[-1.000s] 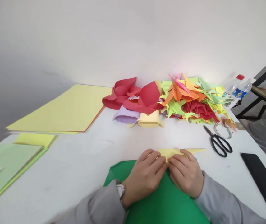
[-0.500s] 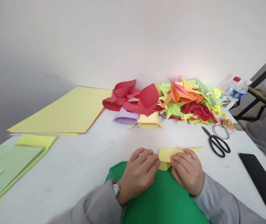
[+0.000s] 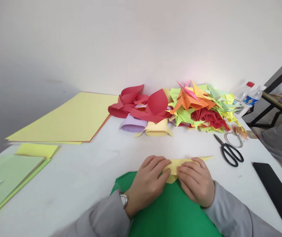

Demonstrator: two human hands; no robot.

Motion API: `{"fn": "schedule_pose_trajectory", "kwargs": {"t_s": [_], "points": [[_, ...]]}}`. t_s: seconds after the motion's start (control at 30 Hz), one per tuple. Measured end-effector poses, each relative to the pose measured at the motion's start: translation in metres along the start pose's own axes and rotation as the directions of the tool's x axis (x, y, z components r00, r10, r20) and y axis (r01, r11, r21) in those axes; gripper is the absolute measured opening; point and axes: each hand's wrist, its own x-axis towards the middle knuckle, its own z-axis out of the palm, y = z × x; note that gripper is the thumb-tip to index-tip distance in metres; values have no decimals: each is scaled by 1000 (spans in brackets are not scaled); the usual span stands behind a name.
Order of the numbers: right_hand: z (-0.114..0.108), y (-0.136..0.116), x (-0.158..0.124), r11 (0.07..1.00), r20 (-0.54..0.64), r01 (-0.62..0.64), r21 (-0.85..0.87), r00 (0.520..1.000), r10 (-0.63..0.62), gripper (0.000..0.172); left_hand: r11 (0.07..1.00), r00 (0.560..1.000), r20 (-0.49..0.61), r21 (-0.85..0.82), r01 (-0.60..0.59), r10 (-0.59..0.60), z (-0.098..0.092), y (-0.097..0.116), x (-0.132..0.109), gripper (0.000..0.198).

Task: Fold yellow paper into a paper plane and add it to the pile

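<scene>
A small folded piece of yellow paper (image 3: 174, 167) is between my two hands, its thin pointed end sticking out to the right. My left hand (image 3: 149, 182) pinches its left end, thumb below and fingers on top. The fingers of my right hand (image 3: 197, 181) are closed on its middle and right part, hiding much of it. Beneath the hands lies a green sheet (image 3: 173, 214) at the table's near edge.
Behind are red rolled-paper shapes (image 3: 153, 105) and a heap of folded paper cranes (image 3: 192, 105). Scissors (image 3: 227, 151), a tape roll (image 3: 233, 140), a black phone (image 3: 275, 194) and bottles (image 3: 253, 95) are right. Yellow sheets (image 3: 64, 118) and green sheets (image 3: 12, 174) lie left.
My left fingers have moved right and up over the left end of the yellow paper. My right hand has shifted slightly left, closer to the left hand.
</scene>
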Motion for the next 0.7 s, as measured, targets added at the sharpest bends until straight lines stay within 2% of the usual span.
{"fn": "schedule_pose_trajectory", "kwargs": {"t_s": [0.07, 0.17, 0.23, 0.5, 0.6, 0.7], "points": [[-1, 5, -3, 995, 24, -103, -2, 994, 103, 25, 1000, 1000, 0, -3, -3, 3, 0, -2, 0, 20], [-1, 17, -9, 956, 45, -270, -113, 960, 276, 36, 1000, 1000, -4, 6, 15, -15, 0, -5, -1, 19], [0, 23, -12, 928, 90, -326, -180, 934, 345, 39, 999, 1000, -10, 19, 29, -29, 0, -6, -3, 19], [0, 22, -17, 936, 141, -295, -193, 935, 324, 35, 980, 982, -47, 74, 184, -181, 1, -7, -3, 16], [-1, 21, -16, 943, 79, -283, -175, 951, 300, 34, 979, 975, -100, 28, 200, -196, 1, -5, -2, 16], [-3, 20, -14, 951, -29, -247, -187, 969, 246, 36, 950, 935, -172, -109, 294, -309, 3, -3, -3, 32]]}}
